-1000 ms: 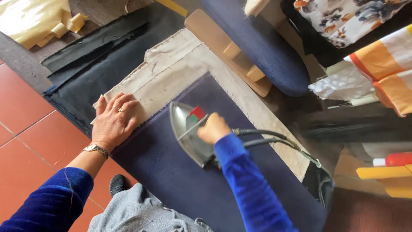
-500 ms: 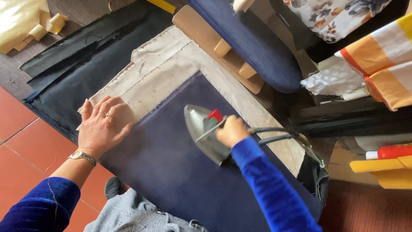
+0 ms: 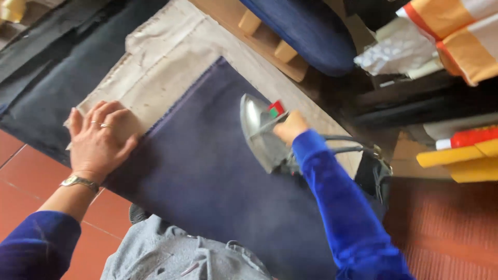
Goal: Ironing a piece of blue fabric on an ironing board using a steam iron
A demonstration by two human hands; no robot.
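Observation:
A dark blue cloth [image 3: 207, 171] lies spread over a beige padded cloth [image 3: 166, 67] on the floor. My left hand [image 3: 98, 140], with rings and a wristwatch, presses flat on the cloth's left edge, fingers apart. A silver flat iron [image 3: 257, 129] with a red and green knob rests on the blue cloth right of centre, its tip pointing away from me. My right hand [image 3: 289, 127], in a blue velvet sleeve, grips the iron's handle. The iron's cord [image 3: 353, 145] trails off to the right.
Black fabric [image 3: 46, 78] lies at the far left on red floor tiles [image 3: 21, 181]. A blue padded board on wooden blocks [image 3: 306, 36] sits at the back. Orange-and-white striped cloth [image 3: 456, 31] and yellow plastic items [image 3: 461, 158] are on the right. Grey trousers [image 3: 176, 254] cover my lap.
The view has shifted so everything sits lower right. The iron has slid along the blue cloth to the right and slightly toward me; my left hand stays flat on the cloth's edge.

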